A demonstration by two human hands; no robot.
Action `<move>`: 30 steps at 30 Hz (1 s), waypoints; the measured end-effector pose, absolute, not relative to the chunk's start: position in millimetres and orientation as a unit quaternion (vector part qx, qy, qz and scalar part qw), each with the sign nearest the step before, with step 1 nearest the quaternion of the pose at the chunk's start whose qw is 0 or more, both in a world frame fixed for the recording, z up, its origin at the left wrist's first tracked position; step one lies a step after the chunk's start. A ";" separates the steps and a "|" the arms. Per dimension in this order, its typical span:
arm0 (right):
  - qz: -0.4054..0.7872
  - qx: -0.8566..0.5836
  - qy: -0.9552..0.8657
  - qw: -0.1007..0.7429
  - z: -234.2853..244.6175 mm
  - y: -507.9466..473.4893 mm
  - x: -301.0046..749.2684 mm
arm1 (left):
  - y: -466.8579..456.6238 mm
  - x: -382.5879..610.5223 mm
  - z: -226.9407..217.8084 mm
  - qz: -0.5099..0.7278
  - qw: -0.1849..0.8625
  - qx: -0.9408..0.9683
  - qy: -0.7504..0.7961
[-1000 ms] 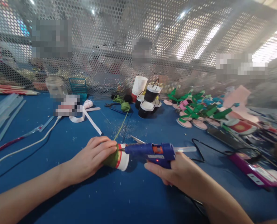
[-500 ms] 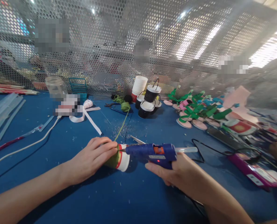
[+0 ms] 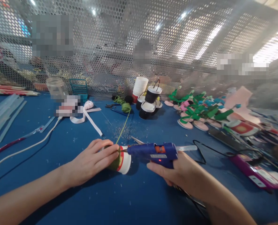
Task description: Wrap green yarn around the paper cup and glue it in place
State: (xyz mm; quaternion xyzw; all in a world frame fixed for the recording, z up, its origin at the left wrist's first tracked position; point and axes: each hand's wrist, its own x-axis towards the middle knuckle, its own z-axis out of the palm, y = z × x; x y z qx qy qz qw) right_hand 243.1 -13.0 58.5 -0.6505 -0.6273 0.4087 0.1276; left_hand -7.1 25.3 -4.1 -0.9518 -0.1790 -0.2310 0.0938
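My left hand [image 3: 98,156] is closed around a paper cup [image 3: 125,164] lying on its side, its white rim pointing right. Green yarn is wrapped around the part of the cup under my fingers, and a strand [image 3: 123,126] runs up to a green yarn ball [image 3: 126,107]. My right hand [image 3: 174,170] grips a blue hot glue gun [image 3: 153,153] with a red light lit and a clear glue stick [image 3: 187,148] sticking out at the back. Its nozzle touches or nearly touches the cup beside the yarn edge; I cannot tell which.
Behind the cup stand stacked white cups [image 3: 140,86] and black-wrapped little buckets [image 3: 147,110]. Green paper plants on round bases [image 3: 185,124] fill the right back. A purple power strip [image 3: 253,172] lies at right. White ribbon [image 3: 93,120] and a white cable [image 3: 39,142] lie left.
The glue gun and the cup have shifted very slightly to the right. Both hands keep their grip.
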 end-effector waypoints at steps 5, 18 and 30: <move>0.423 -0.659 -0.612 0.112 60.2 -14.9 244.0 | 25.4 -9.4 -3.0 -0.217 0.098 -0.954 -0.181; 0.427 -0.590 -0.663 0.175 43.7 -2.5 246.5 | 20.1 -4.1 0.9 -0.220 0.107 -0.953 -0.177; 0.421 -0.603 -0.658 0.161 48.8 -2.2 246.7 | 20.3 -3.6 6.7 -0.207 0.151 -0.954 -0.157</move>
